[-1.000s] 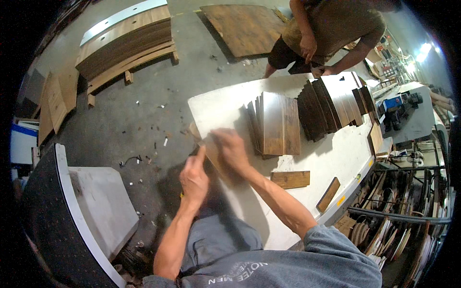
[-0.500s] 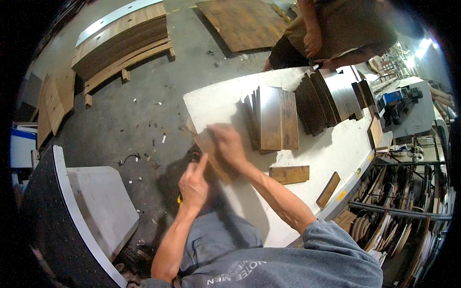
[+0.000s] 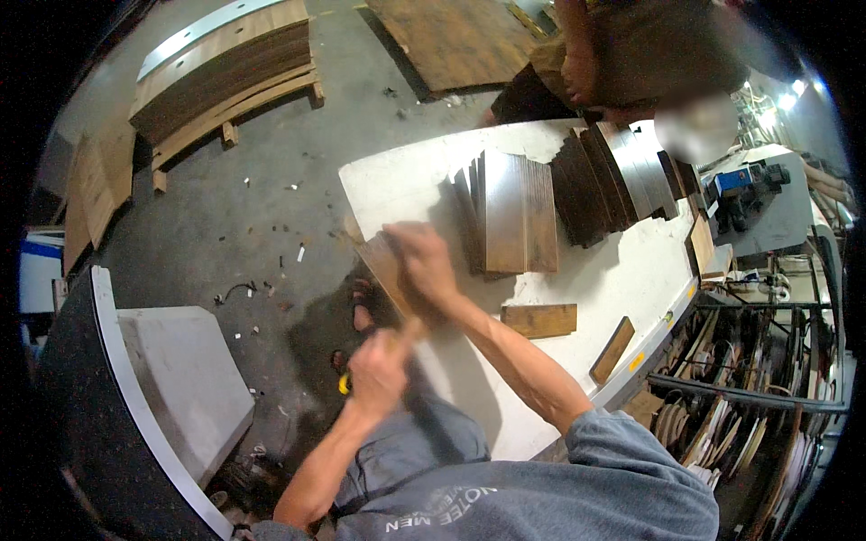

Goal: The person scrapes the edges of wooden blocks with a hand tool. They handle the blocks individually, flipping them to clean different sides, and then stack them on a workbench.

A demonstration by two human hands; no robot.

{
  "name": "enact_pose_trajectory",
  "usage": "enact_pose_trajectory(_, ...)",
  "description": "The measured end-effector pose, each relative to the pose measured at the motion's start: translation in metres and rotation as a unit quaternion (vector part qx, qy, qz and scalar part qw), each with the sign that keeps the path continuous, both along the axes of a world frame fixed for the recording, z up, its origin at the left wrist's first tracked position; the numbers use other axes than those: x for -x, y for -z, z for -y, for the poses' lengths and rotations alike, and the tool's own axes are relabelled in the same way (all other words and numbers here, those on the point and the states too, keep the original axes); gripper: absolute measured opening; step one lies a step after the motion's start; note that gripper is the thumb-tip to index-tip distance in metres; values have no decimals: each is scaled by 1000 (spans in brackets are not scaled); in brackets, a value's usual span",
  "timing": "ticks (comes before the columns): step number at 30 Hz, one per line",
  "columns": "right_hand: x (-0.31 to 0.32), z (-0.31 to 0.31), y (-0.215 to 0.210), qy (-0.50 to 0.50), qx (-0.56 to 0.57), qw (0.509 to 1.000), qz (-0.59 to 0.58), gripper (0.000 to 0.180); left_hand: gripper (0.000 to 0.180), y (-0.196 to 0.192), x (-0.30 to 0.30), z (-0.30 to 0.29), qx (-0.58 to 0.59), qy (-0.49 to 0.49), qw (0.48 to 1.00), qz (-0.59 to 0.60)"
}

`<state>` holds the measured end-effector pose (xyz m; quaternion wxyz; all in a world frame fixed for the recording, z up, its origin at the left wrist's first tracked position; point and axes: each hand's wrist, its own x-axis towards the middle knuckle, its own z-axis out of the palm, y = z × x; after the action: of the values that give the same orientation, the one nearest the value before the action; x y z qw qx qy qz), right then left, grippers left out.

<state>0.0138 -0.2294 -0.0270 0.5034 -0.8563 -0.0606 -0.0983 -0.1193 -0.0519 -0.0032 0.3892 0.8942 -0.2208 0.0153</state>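
My right hand point(image 3: 424, 263) presses down on a narrow wooden board point(image 3: 379, 266) that lies at the left edge of the white table point(image 3: 406, 176) and juts over it. My left hand point(image 3: 379, 370) is closed around a small tool with a yellow part point(image 3: 345, 383), held just below the board's near end. A row of dark wooden boards point(image 3: 510, 212) stands leaning on the table right behind my right hand.
More dark boards point(image 3: 618, 180) lean at the table's far side, where another person point(image 3: 622, 54) stands. Two loose wood blocks point(image 3: 539, 319) point(image 3: 612, 350) lie on the table near its right edge. A pallet of planks point(image 3: 225, 77) sits on the floor at far left; a grey curved panel point(image 3: 180, 379) is beside me.
My left hand has drawn back toward me and lower, away from the board's end. My right hand stays on the board.
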Motion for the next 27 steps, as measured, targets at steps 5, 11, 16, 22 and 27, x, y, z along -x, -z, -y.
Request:
enact_pose_trajectory(5, 0, -4, -5, 15, -6, 1000, -21, 55, 60, -11, -50, -11, -53, -64, 997, -4)
enact_pose_trajectory(11, 3, -13, -15, 20, 15, 999, -40, 36, 53, -4, 49, -16, -17, 65, 996, -55)
enact_pose_trajectory(16, 16, -32, -56, -64, 272, 959, -42, 75, 47, -13, 33, -93, 109, -190, 971, -92)
enact_pose_trajectory(22, 19, -42, -70, -247, 315, 910, -109, 80, 52, 13, 56, -163, 194, -372, 897, -138)
enact_pose_trajectory(27, 30, -34, -69, -410, 383, 826, 48, 76, 55, 23, 96, -148, 261, -401, 844, -243)
